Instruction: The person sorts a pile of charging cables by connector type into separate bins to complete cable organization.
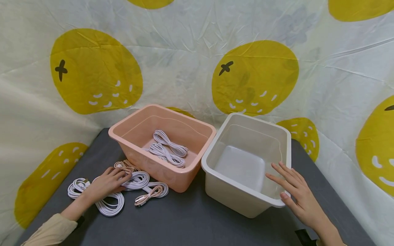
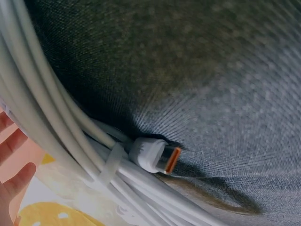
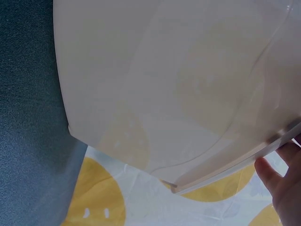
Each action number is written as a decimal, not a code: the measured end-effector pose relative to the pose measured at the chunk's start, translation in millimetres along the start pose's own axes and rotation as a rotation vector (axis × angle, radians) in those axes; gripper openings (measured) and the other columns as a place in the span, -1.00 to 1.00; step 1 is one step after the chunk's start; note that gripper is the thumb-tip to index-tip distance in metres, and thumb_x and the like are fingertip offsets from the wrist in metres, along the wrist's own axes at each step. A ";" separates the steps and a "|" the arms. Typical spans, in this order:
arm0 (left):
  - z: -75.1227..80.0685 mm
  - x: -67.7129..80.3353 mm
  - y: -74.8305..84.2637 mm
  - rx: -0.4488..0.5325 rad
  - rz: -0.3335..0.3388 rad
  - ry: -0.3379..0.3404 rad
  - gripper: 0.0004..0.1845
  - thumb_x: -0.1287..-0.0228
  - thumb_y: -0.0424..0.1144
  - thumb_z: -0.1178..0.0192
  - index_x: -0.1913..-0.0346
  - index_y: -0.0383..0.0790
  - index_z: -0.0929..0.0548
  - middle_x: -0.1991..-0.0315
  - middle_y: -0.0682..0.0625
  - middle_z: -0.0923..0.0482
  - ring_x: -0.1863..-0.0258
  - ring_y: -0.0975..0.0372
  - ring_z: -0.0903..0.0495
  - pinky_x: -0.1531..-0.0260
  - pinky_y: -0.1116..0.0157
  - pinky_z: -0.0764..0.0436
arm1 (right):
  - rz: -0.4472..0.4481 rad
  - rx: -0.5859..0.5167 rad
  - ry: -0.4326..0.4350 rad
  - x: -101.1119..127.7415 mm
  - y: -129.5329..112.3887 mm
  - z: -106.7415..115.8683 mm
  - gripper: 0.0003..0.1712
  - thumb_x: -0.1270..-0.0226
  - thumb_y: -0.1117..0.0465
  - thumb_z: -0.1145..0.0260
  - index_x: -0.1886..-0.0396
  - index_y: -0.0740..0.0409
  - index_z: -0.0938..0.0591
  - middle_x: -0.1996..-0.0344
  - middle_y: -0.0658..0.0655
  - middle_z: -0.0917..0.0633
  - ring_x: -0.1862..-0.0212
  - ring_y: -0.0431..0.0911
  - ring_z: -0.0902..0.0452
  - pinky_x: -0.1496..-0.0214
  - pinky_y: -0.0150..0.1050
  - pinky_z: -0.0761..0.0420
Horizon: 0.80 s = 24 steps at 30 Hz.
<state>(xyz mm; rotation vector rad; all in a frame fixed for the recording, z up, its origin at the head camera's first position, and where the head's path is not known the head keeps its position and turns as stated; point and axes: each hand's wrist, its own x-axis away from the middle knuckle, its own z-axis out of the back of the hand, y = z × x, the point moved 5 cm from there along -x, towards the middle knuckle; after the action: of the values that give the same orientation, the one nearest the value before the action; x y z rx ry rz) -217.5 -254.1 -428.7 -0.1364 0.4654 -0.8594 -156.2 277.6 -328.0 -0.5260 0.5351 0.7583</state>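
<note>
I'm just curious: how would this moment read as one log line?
left hand: rests on white cable coils | right hand: on white bin rim | pink bin: holds cables

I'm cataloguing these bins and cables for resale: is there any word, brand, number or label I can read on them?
None. The pink bin, the white bin, the coiled cables and the cable plug show no print. The backdrop cloth has only yellow fruit drawings, no letters.

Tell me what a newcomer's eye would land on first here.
First, two bins side by side on the dark table: a pink bin with white coiled cables inside, and an empty white bin to its right. Next, the left hand resting on the loose cable bundles before the pink bin, and the right hand at the white bin's near corner.
</note>
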 end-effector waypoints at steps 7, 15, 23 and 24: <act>-3.9 0.2 -1.2 0.009 0.005 -0.001 -0.44 -0.35 0.12 0.39 -0.03 -0.16 -0.49 0.15 -0.05 -0.54 0.10 0.04 -0.46 0.13 0.01 -0.41 | -0.006 0.003 0.004 -0.1 -0.2 1.0 -0.60 -0.32 0.14 0.00 -0.09 0.17 -0.50 -0.23 0.26 -0.34 -0.37 0.08 -0.02 -0.40 -0.33 0.21; -5.1 -0.5 -0.9 -0.010 0.006 0.002 -0.41 -0.36 0.11 0.44 -0.04 -0.20 -0.49 0.21 -0.06 -0.53 0.15 0.05 -0.46 0.17 0.03 -0.42 | -0.006 0.002 0.007 0.1 -0.3 1.4 -0.60 -0.30 0.17 -0.02 -0.09 0.18 -0.50 -0.24 0.26 -0.34 -0.37 0.08 -0.02 -0.39 -0.34 0.21; -2.4 2.3 1.4 -0.002 0.030 0.033 -0.33 -0.35 0.12 0.58 -0.06 -0.17 -0.50 0.29 -0.04 -0.48 0.27 0.07 -0.40 0.26 0.07 -0.42 | 0.004 0.003 0.004 -0.8 -1.4 0.7 -0.60 -0.30 0.17 -0.03 -0.09 0.18 -0.50 -0.23 0.27 -0.34 -0.37 0.09 -0.03 -0.39 -0.34 0.21; -1.9 2.5 1.5 -0.002 0.034 0.035 -0.32 -0.35 0.11 0.59 -0.06 -0.16 -0.50 0.27 -0.05 -0.49 0.27 0.07 -0.40 0.27 0.07 -0.43 | 0.004 0.005 0.005 -0.8 -1.5 0.6 -0.61 -0.29 0.18 -0.03 -0.08 0.18 -0.50 -0.23 0.27 -0.34 -0.37 0.09 -0.03 -0.39 -0.34 0.20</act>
<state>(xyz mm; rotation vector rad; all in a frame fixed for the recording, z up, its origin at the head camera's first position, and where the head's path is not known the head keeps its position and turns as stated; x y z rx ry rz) -215.9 -254.8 -431.7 -0.1151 0.4995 -0.8287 -155.4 276.7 -326.7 -0.5228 0.5422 0.7594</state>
